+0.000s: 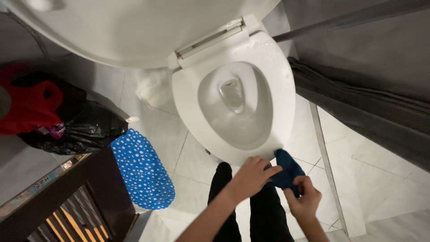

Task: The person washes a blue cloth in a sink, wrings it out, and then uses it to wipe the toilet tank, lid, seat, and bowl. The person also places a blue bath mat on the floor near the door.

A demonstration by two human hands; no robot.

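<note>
A white toilet [277, 96] with its lid raised fills the upper middle of the head view, the bowl holding water. A dark blue cloth [286, 169] hangs just below the seat's front rim. My left hand [251, 177] reaches across and pinches the cloth's left side. My right hand [305, 197] grips its lower end. Both hands sit in front of the bowl, above my legs in black trousers [264, 215].
A rolled blue mat with white dots [142, 170] leans at the left. A black bin bag [80, 127] with something red [27, 105] lies further left, above a dark wooden frame [76, 197]. A grey curtain [367, 112] hangs at the right. White floor tiles [380, 188] surround the toilet.
</note>
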